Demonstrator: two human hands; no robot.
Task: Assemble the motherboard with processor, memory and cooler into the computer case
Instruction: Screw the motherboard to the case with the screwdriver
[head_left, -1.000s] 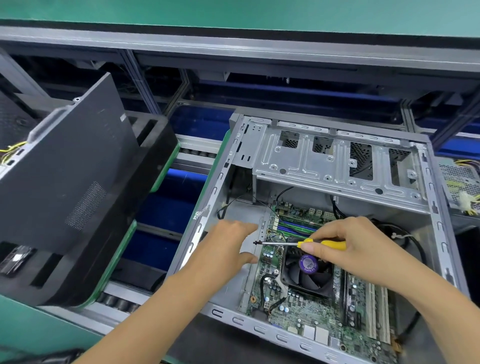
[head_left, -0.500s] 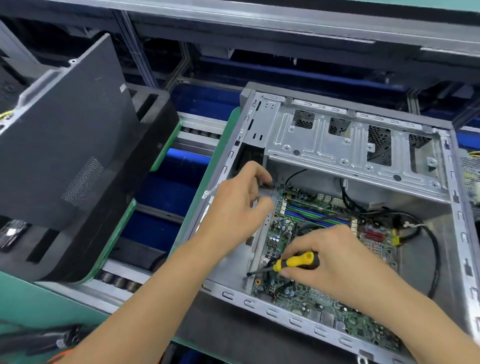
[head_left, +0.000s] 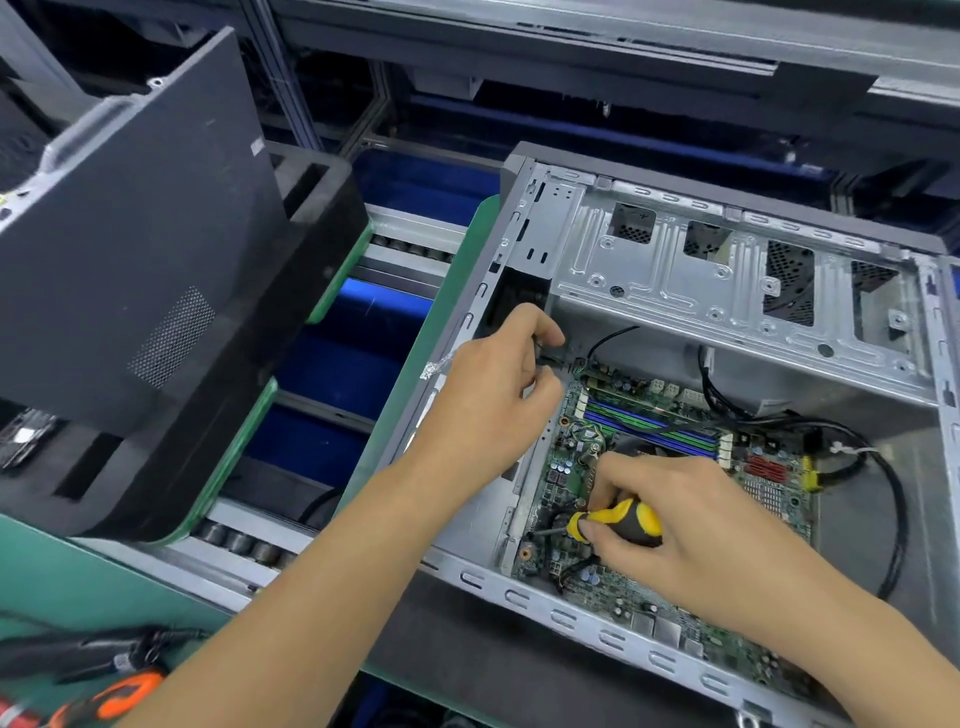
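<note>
An open grey computer case (head_left: 727, 270) lies on its side with the green motherboard (head_left: 566, 467) inside. Blue and green memory slots (head_left: 649, 423) show near the board's far edge. My right hand (head_left: 691, 535) covers the cooler and grips a yellow-and-black screwdriver (head_left: 621, 522), whose tip points left at the board's near-left corner. My left hand (head_left: 493, 395) is at the board's far-left corner, its fingers pinching a thin black cable (head_left: 550, 358).
A black side panel (head_left: 135, 249) leans on a black tray at the left. Blue conveyor sections (head_left: 337, 364) lie between tray and case. Black cables (head_left: 893, 519) loop at the case's right. Orange-handled tools (head_left: 124, 691) lie on the green bench at bottom left.
My right hand carried the screwdriver from over the cooler fan down to the board's near-left corner. My left hand moved up to the far-left corner and took the cable.
</note>
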